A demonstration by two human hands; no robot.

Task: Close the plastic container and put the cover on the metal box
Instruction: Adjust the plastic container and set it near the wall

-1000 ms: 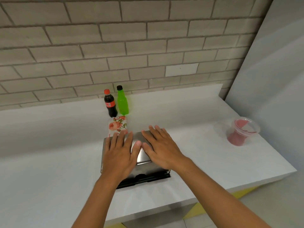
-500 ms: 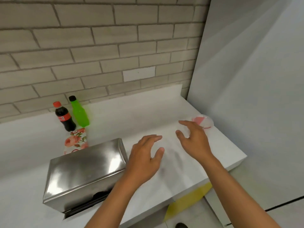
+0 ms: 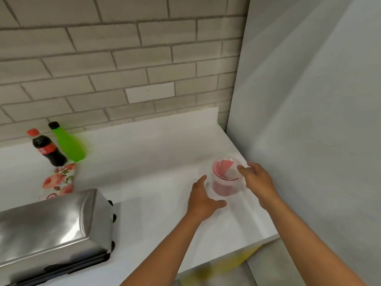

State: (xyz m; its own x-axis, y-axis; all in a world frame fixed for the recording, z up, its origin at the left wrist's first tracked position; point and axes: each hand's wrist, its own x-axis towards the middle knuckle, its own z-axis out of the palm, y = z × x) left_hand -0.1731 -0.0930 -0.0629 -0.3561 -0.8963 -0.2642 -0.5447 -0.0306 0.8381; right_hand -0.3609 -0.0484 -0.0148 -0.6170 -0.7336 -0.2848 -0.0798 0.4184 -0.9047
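Observation:
A clear plastic container (image 3: 224,180) with red contents stands near the counter's right end, its lid tilted on the rim. My left hand (image 3: 203,198) is open just left of it, thumb reaching under its base side. My right hand (image 3: 256,180) is open on its right, fingertips at the rim. Whether either hand touches it is unclear. The metal box (image 3: 49,226) lies at the lower left with its shiny cover on top.
A cola bottle (image 3: 47,148) and a green bottle (image 3: 69,142) stand at the back left, a floral packet (image 3: 58,181) in front of them. A grey wall (image 3: 309,120) rises right of the white counter (image 3: 156,162), whose front edge runs just below my forearms.
Both hands have left the metal box's cover and travelled right to either side of the plastic container. The camera has swung right, so the box now sits at the lower left.

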